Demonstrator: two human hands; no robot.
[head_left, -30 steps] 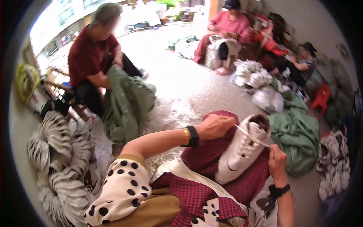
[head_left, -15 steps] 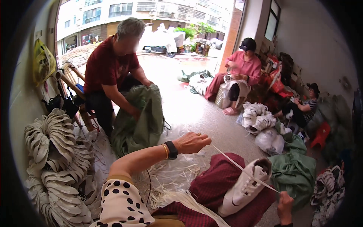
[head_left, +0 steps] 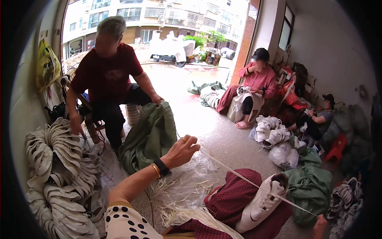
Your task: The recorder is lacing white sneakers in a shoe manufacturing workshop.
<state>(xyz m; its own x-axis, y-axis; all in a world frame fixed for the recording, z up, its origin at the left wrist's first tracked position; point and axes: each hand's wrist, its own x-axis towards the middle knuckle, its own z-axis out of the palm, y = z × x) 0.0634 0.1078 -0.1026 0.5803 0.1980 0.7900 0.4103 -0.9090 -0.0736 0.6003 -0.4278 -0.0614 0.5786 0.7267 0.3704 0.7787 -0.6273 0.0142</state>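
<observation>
My left hand (head_left: 182, 150) is raised and pinched shut on a white shoelace (head_left: 238, 175). The lace runs taut down to the right, through a white sneaker (head_left: 263, 201) that rests on dark red checked cloth (head_left: 234, 195) on my lap. Only the tip of my right hand (head_left: 319, 227) shows at the lower right edge, at the lace's far end; its grip is hidden. A black watch and a gold bangle sit on my left wrist.
A person in a dark red shirt (head_left: 105, 77) sits ahead, holding a green sack (head_left: 149, 137). Stacked white shoe parts (head_left: 55, 171) pile at the left. Loose laces on plastic (head_left: 179, 191) lie on the floor. Two more seated people (head_left: 254, 79) and shoe heaps (head_left: 272, 129) are at the right.
My left hand has lifted up and to the left, drawing the lace longer through the sneaker. My right hand has dropped to the frame's lower edge. The view has tilted upward.
</observation>
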